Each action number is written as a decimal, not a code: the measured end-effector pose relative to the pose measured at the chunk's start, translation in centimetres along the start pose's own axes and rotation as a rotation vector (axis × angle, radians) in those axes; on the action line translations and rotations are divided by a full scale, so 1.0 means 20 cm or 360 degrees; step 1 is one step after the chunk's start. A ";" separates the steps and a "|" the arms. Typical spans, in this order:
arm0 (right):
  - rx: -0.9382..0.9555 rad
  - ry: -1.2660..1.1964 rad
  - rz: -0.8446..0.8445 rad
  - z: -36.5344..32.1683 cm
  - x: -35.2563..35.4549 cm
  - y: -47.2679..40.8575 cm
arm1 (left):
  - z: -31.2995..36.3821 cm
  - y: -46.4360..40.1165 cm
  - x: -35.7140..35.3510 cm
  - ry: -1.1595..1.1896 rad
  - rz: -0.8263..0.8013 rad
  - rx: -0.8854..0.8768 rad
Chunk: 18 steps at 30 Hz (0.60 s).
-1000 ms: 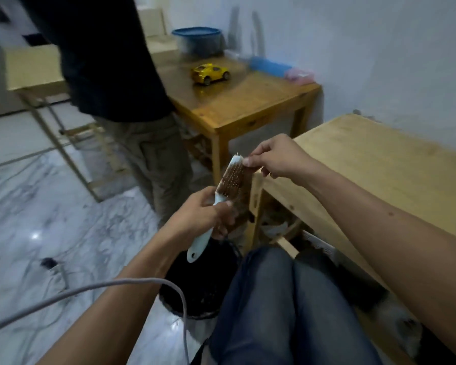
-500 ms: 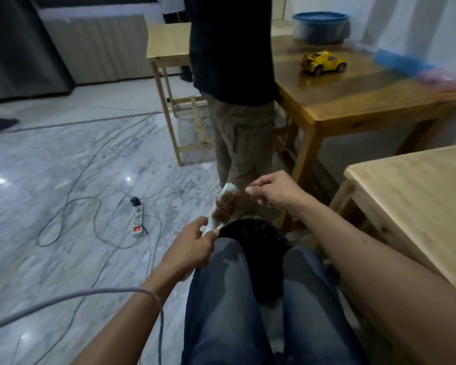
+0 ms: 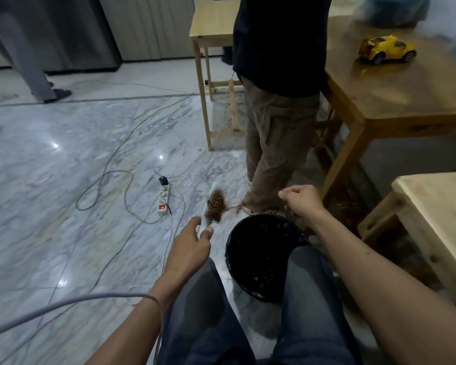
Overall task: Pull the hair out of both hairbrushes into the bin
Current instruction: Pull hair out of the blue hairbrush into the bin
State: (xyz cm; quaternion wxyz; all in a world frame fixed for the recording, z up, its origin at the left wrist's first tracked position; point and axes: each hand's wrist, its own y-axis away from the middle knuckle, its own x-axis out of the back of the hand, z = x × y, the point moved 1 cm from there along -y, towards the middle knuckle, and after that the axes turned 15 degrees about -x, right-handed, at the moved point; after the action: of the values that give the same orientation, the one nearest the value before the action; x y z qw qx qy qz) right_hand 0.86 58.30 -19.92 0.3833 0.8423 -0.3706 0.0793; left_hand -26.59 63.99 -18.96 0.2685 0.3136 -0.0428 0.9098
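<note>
My left hand (image 3: 192,242) grips the pale handle of a hairbrush (image 3: 216,205), held upright just left of the bin. Its bristle face is matted with brown hair. A thin wisp of hair (image 3: 237,208) trails from the brush to the right. My right hand (image 3: 300,200) hovers over the far rim of the bin with thumb and fingers pinched together, apparently on those strands. The black round bin (image 3: 231,255) stands on the floor between my knees. Only one hairbrush is in view.
A person in khaki trousers (image 3: 274,143) stands right behind the bin. A brown table (image 3: 406,101) carries a yellow toy car (image 3: 387,50). A light wooden table (image 3: 442,214) is at right. A power strip (image 3: 163,201) and cables lie on the marble floor.
My view has swung left and down. My right hand has drawn away from the brush to the right, over the bin, stretching hair out. The brush has moved left of the bin.
</note>
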 end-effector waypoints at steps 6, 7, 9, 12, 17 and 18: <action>0.0534 0.0065 -0.0485 0.00 -0.08 0.06 | 0.05 -0.03 -0.11 -0.0009 0.0010 -0.0065; 0.0561 0.0088 -0.0571 0.01 -0.10 0.06 | 0.06 -0.02 -0.14 -0.0013 -0.0002 -0.0076; 0.0577 0.0140 -0.0639 0.04 -0.13 0.08 | 0.09 -0.02 -0.20 -0.0014 -0.0031 -0.0099; 0.0557 0.0167 -0.0474 0.08 -0.13 0.10 | 0.09 -0.03 -0.24 -0.0018 -0.0044 -0.0109; 0.0550 0.0339 -0.0042 0.15 0.01 0.09 | 0.05 -0.07 -0.23 0.0023 0.0048 -0.0013; 0.0542 0.0328 0.0011 0.16 0.05 0.09 | 0.05 -0.07 -0.22 0.0054 0.0085 0.0019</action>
State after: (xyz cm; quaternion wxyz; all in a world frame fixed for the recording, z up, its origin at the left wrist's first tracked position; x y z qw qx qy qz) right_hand -0.18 54.81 -20.71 0.2709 0.8811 -0.3136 0.2278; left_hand -22.39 62.88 -20.92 0.2428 0.2986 -0.0413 0.9220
